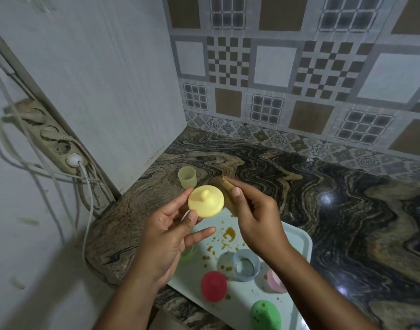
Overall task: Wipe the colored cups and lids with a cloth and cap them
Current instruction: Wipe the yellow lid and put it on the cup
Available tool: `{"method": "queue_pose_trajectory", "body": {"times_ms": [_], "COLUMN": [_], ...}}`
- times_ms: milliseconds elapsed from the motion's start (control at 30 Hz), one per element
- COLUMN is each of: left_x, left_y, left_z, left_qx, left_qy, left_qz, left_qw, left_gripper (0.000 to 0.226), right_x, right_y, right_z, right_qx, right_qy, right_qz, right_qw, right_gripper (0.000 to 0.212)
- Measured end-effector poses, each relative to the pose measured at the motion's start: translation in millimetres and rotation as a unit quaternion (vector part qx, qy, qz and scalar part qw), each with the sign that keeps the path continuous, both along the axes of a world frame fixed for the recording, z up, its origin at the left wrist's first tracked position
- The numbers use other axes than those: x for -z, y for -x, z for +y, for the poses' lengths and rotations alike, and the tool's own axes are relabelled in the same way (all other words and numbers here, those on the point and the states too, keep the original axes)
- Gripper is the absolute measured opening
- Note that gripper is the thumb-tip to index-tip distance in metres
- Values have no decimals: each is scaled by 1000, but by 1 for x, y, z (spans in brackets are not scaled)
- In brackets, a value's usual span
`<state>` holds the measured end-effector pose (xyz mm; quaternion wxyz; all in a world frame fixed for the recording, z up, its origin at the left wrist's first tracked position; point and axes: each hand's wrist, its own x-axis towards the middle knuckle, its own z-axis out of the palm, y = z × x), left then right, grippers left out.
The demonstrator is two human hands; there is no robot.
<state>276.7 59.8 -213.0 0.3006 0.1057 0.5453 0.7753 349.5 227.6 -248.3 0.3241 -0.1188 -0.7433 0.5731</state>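
Yellow lid (205,202): pinched in left grip (171,232) above tray (297,236); right grip (254,215) grasps cloth (226,185). Yellow cup (187,177): on desk (299,186), uncapped. Red lid (213,285), green lid (267,314), blue cup (246,264), pink cup (275,281): judged pending.

Bare right the way down, wrist to elbow on both sides. Left hand (166,232): short, plain nails, broad thumbnail. Right hand (256,222): same again, nails trimmed short and unpainted. Left forearm (133,289) and right forearm (323,289): slim, uncovered.
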Motion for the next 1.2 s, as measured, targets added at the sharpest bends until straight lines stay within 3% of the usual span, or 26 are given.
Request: {"method": "queue_pose_trajectory", "body": {"times_ms": [100,200,367,500,733,867,1000,1200], "left_x": [3,3,-2,4,28,21,13,34], "left_y": [1,-1,-4,3,34,54,90,165], "left_z": [2,4,11,18,21,23,33,54], "left_qx": [-33,-54,-35,-69,-97,-130,-170,-179], "left_qy": [31,101,169,234,270,295,331,369], "left_qz": [23,76,112,182,271,351,420,406], "left_qw": [999,991,979,952,919,879,828,817], "left_gripper": [49,45,25,11,6,9,14,16], "right_x": [1,6,17,17,19,10,2,22], "right_y": [-4,-5,-8,-9,8,27,63,140], "right_z": [-15,-19,-22,-28,-26,-19,-5,29], "right_qx": [-62,-46,12,3,-2,-21,1,-18], "right_qy": [138,159,58,23,12,-19,-130,-292], "right_qz": [-8,-13,-51,-61,-84,-81,-61,-76], "right_qw": [988,986,997,998,996,996,990,953], "right_gripper": [31,30,33,32,31,32,33,37]}}
